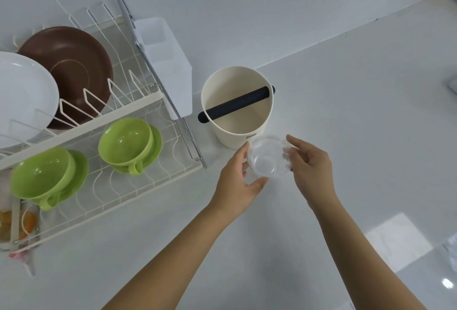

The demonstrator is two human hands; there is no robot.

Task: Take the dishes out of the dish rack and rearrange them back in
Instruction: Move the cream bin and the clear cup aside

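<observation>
Both hands hold a small clear plastic bowl [269,156] above the glossy white bench [346,117]; left grip [238,181] and right grip [310,168] each clasp its rim; behind stands a cream cylindrical bin [237,124] with a black bar, its dark label unreadable; the white wire dish rack [128,161] holds green cups on saucers and brown and white plates.

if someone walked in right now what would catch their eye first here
Probably the clear bowl held between the left hand and right hand above the white counter, just in front of a cream bin with a black bar across its top. Next, the bright green cups on saucers in the dish rack at left, with a brown plate and white plate standing behind them.
</observation>
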